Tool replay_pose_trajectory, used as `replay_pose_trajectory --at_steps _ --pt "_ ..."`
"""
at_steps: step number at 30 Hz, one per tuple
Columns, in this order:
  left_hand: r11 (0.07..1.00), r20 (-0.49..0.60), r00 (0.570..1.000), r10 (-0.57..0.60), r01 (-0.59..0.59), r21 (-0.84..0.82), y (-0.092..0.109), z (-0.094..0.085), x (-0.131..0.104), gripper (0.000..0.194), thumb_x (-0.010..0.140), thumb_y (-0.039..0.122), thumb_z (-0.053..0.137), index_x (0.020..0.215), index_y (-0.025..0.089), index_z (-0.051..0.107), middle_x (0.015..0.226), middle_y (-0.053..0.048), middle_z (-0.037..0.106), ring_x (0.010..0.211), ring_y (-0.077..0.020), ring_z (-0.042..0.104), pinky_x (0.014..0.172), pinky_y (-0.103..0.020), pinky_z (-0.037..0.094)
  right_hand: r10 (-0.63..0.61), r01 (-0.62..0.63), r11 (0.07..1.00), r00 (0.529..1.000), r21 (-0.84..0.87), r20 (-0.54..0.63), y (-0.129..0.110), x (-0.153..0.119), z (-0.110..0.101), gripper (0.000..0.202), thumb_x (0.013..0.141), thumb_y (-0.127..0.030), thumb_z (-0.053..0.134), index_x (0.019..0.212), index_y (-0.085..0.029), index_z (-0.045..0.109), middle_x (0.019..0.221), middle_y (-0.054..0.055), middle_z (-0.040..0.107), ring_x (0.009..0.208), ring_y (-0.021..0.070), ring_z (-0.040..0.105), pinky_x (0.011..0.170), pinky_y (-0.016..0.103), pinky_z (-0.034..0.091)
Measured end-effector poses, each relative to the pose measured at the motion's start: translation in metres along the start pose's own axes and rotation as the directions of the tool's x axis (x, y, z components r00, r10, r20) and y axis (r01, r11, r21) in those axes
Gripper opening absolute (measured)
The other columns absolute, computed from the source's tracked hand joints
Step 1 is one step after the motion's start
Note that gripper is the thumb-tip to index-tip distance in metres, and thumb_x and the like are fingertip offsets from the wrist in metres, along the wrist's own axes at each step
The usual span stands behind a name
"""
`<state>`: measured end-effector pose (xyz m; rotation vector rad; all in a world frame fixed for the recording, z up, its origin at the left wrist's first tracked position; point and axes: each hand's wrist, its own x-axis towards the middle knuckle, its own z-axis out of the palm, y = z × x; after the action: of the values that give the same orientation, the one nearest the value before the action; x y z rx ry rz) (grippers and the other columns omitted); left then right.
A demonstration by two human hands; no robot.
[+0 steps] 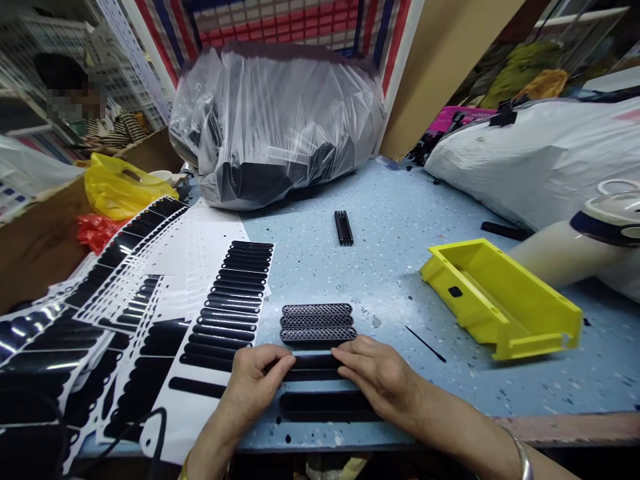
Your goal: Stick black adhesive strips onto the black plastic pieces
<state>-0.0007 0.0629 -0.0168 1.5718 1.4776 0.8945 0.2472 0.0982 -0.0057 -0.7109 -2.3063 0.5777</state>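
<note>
The black strip [314, 363], pinched at its ends between left hand [256, 379] and right hand [384, 373], is judged light, smooth and flexible, best held by its edges, with patterned bars [317, 322] lying just beyond the grip.

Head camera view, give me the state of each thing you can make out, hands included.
Left hand: pinching the black strip's left end
Right hand: fingers closed at its right end
Black strip: held between both hands
Three lattice pieces: lined up side by side
Nearest white sheet: partly bare, many black strips attached
Yellow bin: upright, open-topped
Translucent bag: bulging
Thin black stick: lying flat
</note>
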Motion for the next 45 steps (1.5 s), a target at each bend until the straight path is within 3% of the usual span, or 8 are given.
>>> replay_pose_trajectory --at_steps 16,18,20,23,28,32,36,45 --pt "0.981 -0.03 0.992 0.121 -0.115 0.154 -0.001 0.0 0.001 0.023 0.089 0.028 0.058 0.075 0.017 0.073 0.063 -0.001 0.071 0.05 -0.013 0.062 0.049 -0.021 0.049 0.11 -0.109 0.99 0.994 0.085 -0.001 0.007 -0.002 0.003 0.024 0.099 -0.027 0.053 0.106 -0.016 0.073 0.086 0.01 0.073 0.08 0.0195 0.068 0.071 0.031 0.059" --pt "0.926 -0.109 0.955 0.277 -0.234 0.297 0.004 0.001 -0.003 0.018 0.089 0.026 0.06 0.082 0.016 0.073 0.065 -0.002 0.07 0.052 -0.0149 0.063 0.051 -0.024 0.05 0.082 -0.08 0.995 0.996 0.055 -0.037 0.007 -0.002 0.005 0.025 0.099 -0.027 0.052 0.102 -0.015 0.074 0.081 0.01 0.073 0.074 0.0192 0.067 0.067 0.031 0.057" --pt "0.808 -0.159 0.858 0.488 -0.376 0.453 0.013 0.005 -0.007 0.014 0.089 0.025 0.062 0.092 0.014 0.071 0.074 -0.006 0.072 0.063 -0.0193 0.067 0.059 -0.029 0.054 0.056 -0.054 0.998 0.997 0.032 -0.056 0.006 -0.002 0.007 0.025 0.1 -0.026 0.051 0.099 -0.015 0.073 0.078 0.008 0.071 0.07 0.0185 0.065 0.065 0.03 0.056" --pt "0.645 -0.082 0.741 0.666 -0.517 0.562 0.028 0.014 -0.008 0.017 0.087 0.022 0.063 0.101 0.014 0.067 0.089 -0.011 0.073 0.077 -0.0251 0.067 0.068 -0.038 0.054 0.071 -0.07 0.997 0.996 0.029 -0.049 0.005 -0.004 0.01 0.023 0.1 -0.025 0.05 0.1 -0.017 0.072 0.077 0.006 0.07 0.07 0.0175 0.064 0.065 0.029 0.055" --pt "0.622 0.108 0.797 0.595 -0.541 0.566 0.034 0.031 0.004 0.009 0.083 0.014 0.058 0.088 0.015 0.066 0.073 -0.007 0.067 0.065 -0.0258 0.061 0.058 -0.04 0.049 0.078 -0.076 0.996 0.996 0.037 -0.047 0.001 -0.007 0.008 0.021 0.099 -0.025 0.051 0.104 -0.018 0.071 0.083 0.007 0.071 0.076 0.0184 0.066 0.071 0.031 0.057" --pt "0.66 0.13 0.822 0.555 -0.53 0.532 0.026 0.033 0.008 0.011 0.083 0.01 0.056 0.083 0.017 0.065 0.073 -0.006 0.066 0.067 -0.0249 0.061 0.06 -0.039 0.049 0.108 -0.107 0.994 0.985 0.018 -0.134 -0.009 -0.012 -0.016 0.02 0.095 -0.026 0.06 0.113 -0.02 0.067 0.095 0.006 0.073 0.087 0.0189 0.068 0.078 0.031 0.058" --pt "0.677 0.166 0.835 0.525 -0.528 0.514 0.025 0.029 0.007 0.007 0.083 0.012 0.06 0.082 0.017 0.065 0.074 -0.006 0.066 0.068 -0.0248 0.062 0.062 -0.039 0.05 0.164 -0.193 0.976 0.956 -0.099 -0.241 -0.01 -0.026 -0.039 0.011 0.091 -0.021 0.064 0.101 -0.02 0.07 0.082 0.004 0.071 0.074 0.0179 0.068 0.066 0.028 0.057" --pt "0.676 0.168 0.835 0.524 -0.528 0.515 0.027 0.029 0.007 0.011 0.084 0.012 0.056 0.086 0.017 0.065 0.075 -0.007 0.066 0.07 -0.0239 0.062 0.063 -0.038 0.052 0.297 -0.298 0.955 0.953 -0.007 -0.055 0.003 -0.037 -0.015 0.022 0.088 -0.027 0.064 0.109 -0.02 0.067 0.092 0.007 0.069 0.083 0.0196 0.067 0.074 0.033 0.058"
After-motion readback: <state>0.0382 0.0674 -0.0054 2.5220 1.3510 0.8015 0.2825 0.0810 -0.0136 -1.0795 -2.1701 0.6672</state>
